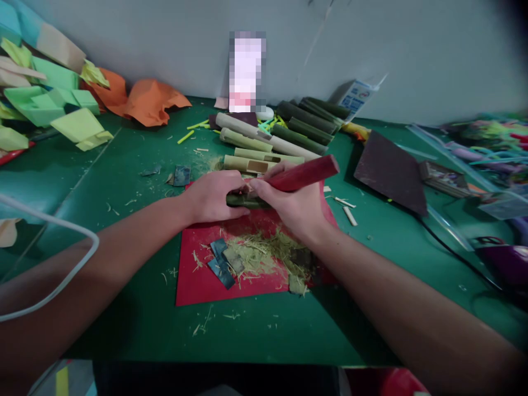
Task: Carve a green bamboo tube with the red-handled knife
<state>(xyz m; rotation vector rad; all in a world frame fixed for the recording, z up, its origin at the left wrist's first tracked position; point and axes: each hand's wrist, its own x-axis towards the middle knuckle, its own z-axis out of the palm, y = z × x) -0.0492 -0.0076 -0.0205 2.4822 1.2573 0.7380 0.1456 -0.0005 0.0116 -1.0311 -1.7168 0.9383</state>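
My left hand (pixel 216 195) is closed around one end of a short green bamboo tube (pixel 247 201), which lies low over a red sheet (pixel 193 291). My right hand (pixel 289 198) grips a tool by its thick red handle (pixel 307 173). The handle slants up to the right, and the tool's working end meets the bamboo between both hands, where my fingers hide it. Below the hands, pale bamboo shavings (pixel 256 253) and several flat dark chips (pixel 220 267) lie on the sheet.
Behind my hands lie several bamboo tubes (pixel 247 140), some with cut slots. A blurred bright phone-like screen (pixel 247 71) leans on the wall. Folded paper (pixel 58 99) fills the left back. On the right are a dark board (pixel 390 170) and a black cable (pixel 457 247). A white cable (pixel 82 231) crosses my left arm.
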